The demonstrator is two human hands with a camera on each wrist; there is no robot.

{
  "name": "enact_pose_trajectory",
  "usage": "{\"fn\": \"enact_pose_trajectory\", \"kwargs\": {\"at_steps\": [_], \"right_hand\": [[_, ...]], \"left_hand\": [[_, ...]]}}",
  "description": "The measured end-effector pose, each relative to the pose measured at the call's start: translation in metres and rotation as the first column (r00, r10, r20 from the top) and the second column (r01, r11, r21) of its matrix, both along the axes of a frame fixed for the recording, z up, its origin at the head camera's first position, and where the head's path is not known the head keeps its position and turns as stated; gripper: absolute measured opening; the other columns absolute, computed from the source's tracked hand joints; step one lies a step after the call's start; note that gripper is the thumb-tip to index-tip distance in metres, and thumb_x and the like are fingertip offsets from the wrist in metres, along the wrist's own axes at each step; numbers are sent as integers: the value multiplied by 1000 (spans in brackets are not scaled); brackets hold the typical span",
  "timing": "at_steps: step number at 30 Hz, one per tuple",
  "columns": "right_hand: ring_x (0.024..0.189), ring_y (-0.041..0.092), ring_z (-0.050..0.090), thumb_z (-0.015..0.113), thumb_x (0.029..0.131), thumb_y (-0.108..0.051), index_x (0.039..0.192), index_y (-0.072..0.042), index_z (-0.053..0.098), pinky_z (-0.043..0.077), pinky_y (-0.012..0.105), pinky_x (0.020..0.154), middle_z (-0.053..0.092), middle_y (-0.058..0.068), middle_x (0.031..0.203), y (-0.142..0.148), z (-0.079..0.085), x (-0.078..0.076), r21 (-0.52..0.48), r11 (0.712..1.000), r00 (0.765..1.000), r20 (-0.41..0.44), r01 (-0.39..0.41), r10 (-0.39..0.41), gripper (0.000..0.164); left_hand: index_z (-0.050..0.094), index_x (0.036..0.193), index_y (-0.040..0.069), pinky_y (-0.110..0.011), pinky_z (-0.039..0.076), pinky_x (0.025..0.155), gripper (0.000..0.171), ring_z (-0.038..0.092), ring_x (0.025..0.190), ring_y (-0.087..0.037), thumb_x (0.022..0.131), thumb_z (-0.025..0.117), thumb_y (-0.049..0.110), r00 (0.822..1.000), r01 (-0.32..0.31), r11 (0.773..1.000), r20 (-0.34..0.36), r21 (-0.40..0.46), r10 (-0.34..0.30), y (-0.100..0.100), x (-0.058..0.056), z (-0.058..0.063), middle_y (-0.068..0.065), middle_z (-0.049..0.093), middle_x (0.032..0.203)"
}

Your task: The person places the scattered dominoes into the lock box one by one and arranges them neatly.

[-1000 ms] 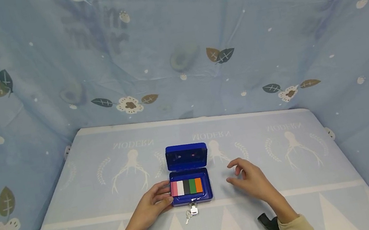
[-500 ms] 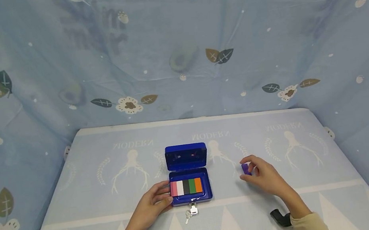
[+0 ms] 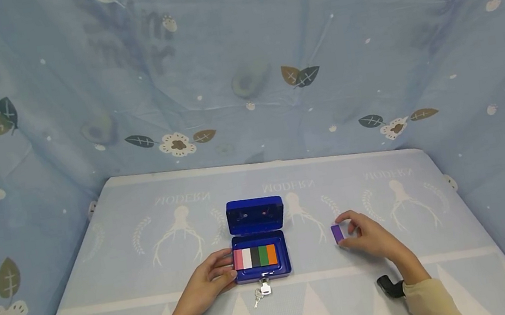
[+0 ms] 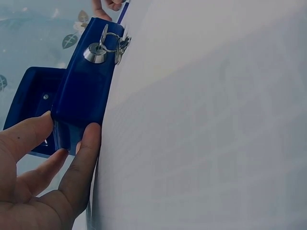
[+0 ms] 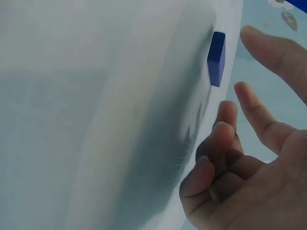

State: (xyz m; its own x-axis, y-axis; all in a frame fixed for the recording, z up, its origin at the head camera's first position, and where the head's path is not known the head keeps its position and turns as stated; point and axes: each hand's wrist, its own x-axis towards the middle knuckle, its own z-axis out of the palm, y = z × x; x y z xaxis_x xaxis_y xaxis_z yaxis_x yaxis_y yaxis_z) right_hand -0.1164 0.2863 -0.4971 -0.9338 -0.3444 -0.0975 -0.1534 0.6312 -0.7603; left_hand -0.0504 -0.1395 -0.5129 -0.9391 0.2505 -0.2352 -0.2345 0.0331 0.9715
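A blue metal cash box point(image 3: 264, 273) stands on the table with its lid point(image 3: 255, 214) raised. In it, coloured blocks point(image 3: 255, 256) lie in a row: pink, white, black, green and orange. My left hand point(image 3: 205, 284) rests against the box's left side, thumb and fingertips touching its edge and wall in the left wrist view. To the right, a purple block point(image 5: 217, 60) lies on the table, apart from my right hand point(image 5: 254, 158). That hand's thumb and index finger are spread around the block without touching it; its other fingers are loosely bent.
A key sits in the lock point(image 4: 95, 53) on the box's front, and more keys point(image 3: 256, 294) hang from its ring. A patterned cloth covers the table point(image 3: 362, 190). Blue printed curtains point(image 3: 237, 61) rise behind and at both sides.
My right hand has moved to the right, and the purple block, hidden a second ago, now shows beside its fingertips. The left hand and the box have stayed in place.
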Motion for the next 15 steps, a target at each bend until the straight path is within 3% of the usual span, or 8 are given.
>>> {"fn": "enact_pose_trajectory", "kwargs": {"at_steps": [6,15], "right_hand": [[65,15,42,85,79,-11,125,-4,57,39,27,56,50,12,89,3,-3,-5,-19,998,998,7,-65,65,54],[67,16,41,83,81,-9,125,-5,58,37,28,57,48,9,89,3,-4,-6,23,997,997,7,-78,78,51]], "left_hand": [[45,145,-4,-35,60,86,58,57,118,-35,94,70,7,1000,3,1000,-6,-2,-3,0,0,1,-26,52,134],[44,145,-4,-34,60,86,59,58,118,-36,94,71,8,999,14,1000,-32,-25,-15,0,0,1,-26,53,133]]}}
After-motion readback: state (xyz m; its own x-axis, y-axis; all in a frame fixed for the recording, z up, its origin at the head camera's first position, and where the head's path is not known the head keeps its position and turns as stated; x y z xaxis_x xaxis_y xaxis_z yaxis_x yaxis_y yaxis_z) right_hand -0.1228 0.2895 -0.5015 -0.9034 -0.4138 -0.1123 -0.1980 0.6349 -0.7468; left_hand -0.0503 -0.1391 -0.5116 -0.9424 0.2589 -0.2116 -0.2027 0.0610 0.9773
